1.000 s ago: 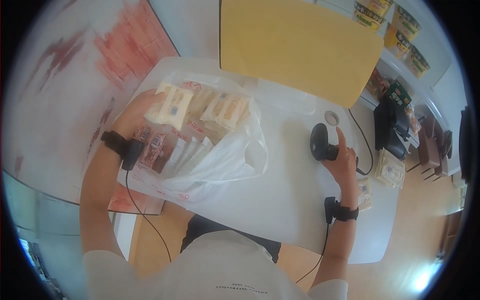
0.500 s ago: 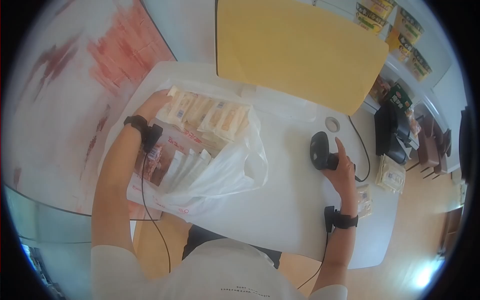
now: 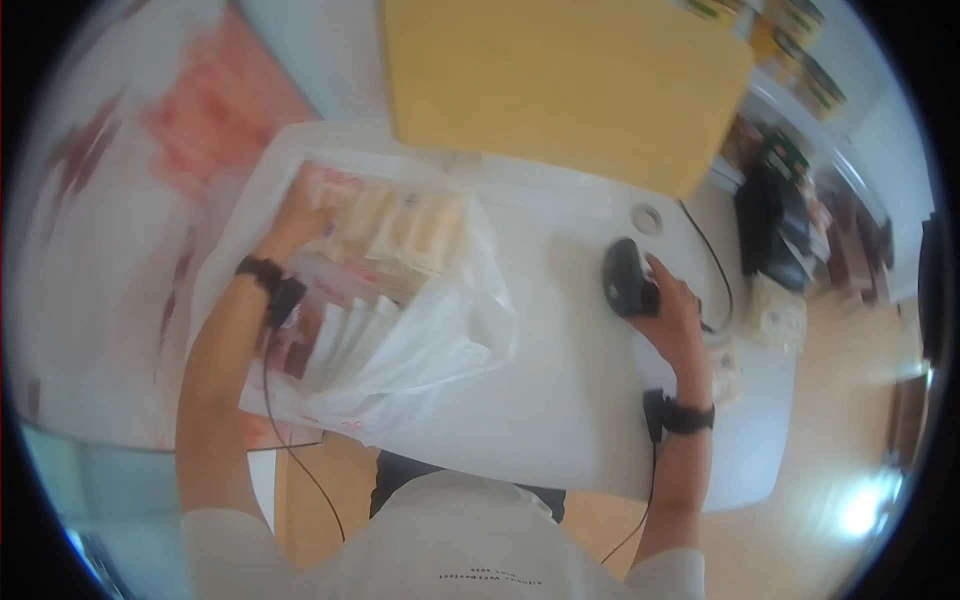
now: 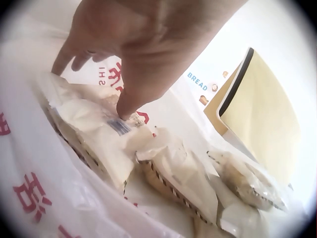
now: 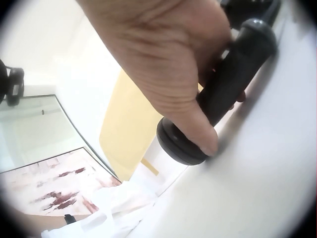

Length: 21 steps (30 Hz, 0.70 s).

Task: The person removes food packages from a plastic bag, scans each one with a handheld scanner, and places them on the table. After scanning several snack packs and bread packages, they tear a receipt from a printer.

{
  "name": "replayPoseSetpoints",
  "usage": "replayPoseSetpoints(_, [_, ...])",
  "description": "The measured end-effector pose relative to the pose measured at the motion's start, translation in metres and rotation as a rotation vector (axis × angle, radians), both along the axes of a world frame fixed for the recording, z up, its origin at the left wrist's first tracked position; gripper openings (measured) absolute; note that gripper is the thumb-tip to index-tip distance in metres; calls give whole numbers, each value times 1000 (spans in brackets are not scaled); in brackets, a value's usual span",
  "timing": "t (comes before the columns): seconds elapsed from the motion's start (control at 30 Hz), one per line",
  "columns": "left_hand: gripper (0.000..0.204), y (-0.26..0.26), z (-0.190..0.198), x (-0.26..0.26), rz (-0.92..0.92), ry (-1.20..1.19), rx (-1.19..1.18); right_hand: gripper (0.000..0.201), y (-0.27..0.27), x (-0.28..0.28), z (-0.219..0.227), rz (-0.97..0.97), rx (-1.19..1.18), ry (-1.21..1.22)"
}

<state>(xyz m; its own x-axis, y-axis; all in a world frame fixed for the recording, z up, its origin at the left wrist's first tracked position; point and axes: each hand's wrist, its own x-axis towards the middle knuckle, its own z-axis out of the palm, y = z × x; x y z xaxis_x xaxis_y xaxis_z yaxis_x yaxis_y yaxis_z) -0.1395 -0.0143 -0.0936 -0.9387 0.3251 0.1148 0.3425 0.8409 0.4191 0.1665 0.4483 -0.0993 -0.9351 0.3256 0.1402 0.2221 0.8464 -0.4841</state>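
Inside a white plastic bag [image 3: 470, 310] with red print, my left hand [image 3: 300, 215] spreads over a bread package [image 4: 91, 131]. Its thumb touches the wrapper and its fingertips are at the package's upper corner in the left wrist view. More wrapped bread packages [image 3: 425, 235] stand beside it in the bag. My right hand [image 3: 670, 310] grips the handle of a black barcode scanner [image 3: 622, 280] over the white table, thumb wrapped round it in the right wrist view.
A tape roll [image 3: 647, 218] and a black cable [image 3: 722, 270] lie beyond the scanner. More wrapped packages [image 3: 777, 312] lie at the table's right side. A yellow panel [image 3: 560, 90] stands at the back; a black device [image 3: 770, 220] is at the right.
My left hand has lowered the bread package into the bag beside the others, and its fingers have since loosened round it. The right hand keeps hold of the scanner; the view has shifted slightly.
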Motion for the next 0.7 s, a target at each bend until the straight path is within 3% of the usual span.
replayPoseSetpoints(0.03, [93, -1, -10, -7, -46, 33, 0, 82, 0, 4, 3, 3, 21, -28])
replayPoseSetpoints(0.1, [92, 0, -11, -6, -1, -184, 265, 82, -3, 14, 10, 10, 53, -10])
replayPoseSetpoints(0.17, [89, -16, -23, -20, -149, 172, 25, 82, -2, 26, 16, -70, 72, 3])
replayPoseSetpoints(0.3, [74, -11, -2, -4, -154, 241, -98, 82, 16, 67, 35, -178, 67, 95])
replayPoseSetpoints(0.37, [49, -20, -1, -10, -83, 303, -286, 85, 33, 92, 37, -245, 28, 8])
replayPoseSetpoints(0.4, [49, -20, -1, -6, -93, 300, -285, 87, 42, 105, 34, -328, 37, -96])
replayPoseSetpoints(0.47, [30, 1, 24, 21, -123, 82, -114, 94, 50, 125, 35, -468, 24, -258])
replayPoseSetpoints(0.5, [30, 14, 33, 35, -125, 81, -113, 94, 57, 135, 29, -470, 25, -259])
replayPoseSetpoints(0.57, [21, 41, 50, 69, -165, 26, 168, 92, 67, 150, 13, -557, -53, -318])
replayPoseSetpoints(0.7, [17, 100, 82, 143, -279, -167, 334, 85, 58, 159, 14, -531, -64, -330])
